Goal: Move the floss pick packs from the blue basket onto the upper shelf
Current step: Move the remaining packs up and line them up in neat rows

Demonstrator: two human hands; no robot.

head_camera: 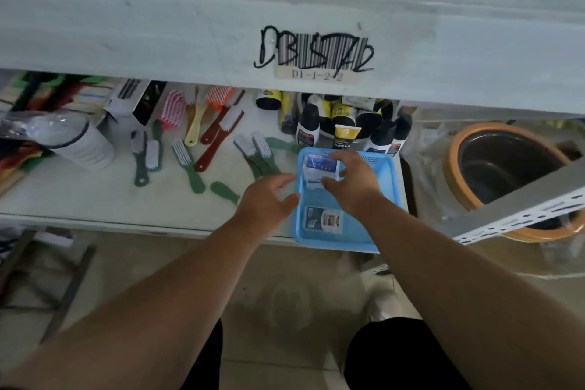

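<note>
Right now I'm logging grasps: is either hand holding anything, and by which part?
The right hand grips the floss pick packs at their right end, over the blue basket. The left hand holds nothing.

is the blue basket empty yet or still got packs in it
Not empty. One floss pick pack lies flat at the near end of the blue plastic basket; the right hand touches more at the far end.

Access to the blue basket (387, 187) is open from the front and above. Behind it, touching its far rim, stands a cluster of tubes and bottles (348, 127). Green brushes (259, 155) crowd its left side. The upper shelf edge (285, 41) overhangs the rear.
</note>
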